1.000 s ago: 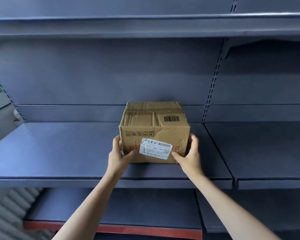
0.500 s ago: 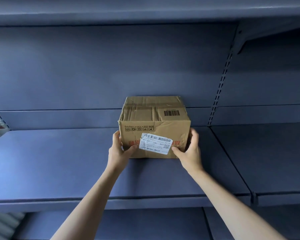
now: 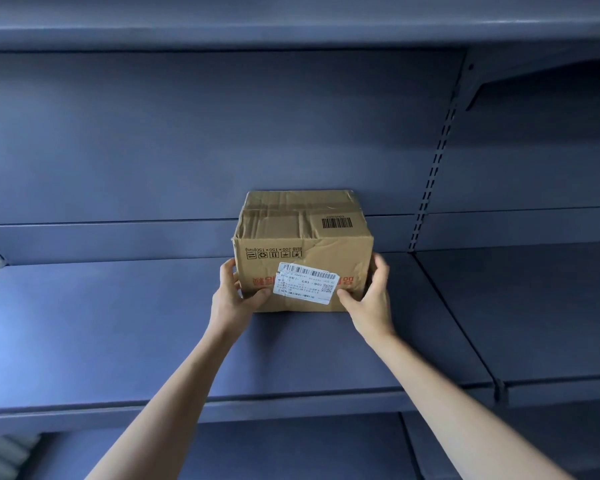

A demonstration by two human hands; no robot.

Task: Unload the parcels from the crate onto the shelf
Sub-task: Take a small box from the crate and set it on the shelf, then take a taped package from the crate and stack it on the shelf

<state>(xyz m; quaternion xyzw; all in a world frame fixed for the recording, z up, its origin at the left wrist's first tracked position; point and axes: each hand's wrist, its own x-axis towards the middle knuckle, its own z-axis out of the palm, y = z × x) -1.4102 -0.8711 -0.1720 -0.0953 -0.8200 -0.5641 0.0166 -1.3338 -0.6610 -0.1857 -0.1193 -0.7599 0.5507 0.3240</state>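
A brown cardboard parcel (image 3: 302, 237) with a white shipping label and a barcode stands on the dark blue shelf (image 3: 118, 323), close to the back panel. My left hand (image 3: 234, 294) grips its lower left corner, thumb on the front face. My right hand (image 3: 369, 296) holds the lower right corner, fingers round the right side and thumb on the front. The crate is out of view.
A slotted upright (image 3: 430, 174) divides this bay from the neighbouring shelf (image 3: 534, 306) on the right. Another shelf (image 3: 291, 22) runs overhead with a bracket (image 3: 478, 84) under it. A lower shelf (image 3: 291, 452) shows beneath.
The parcel has slid farther back on the shelf toward the rear panel, both hands still on its lower corners. My view has come closer and tilted up.
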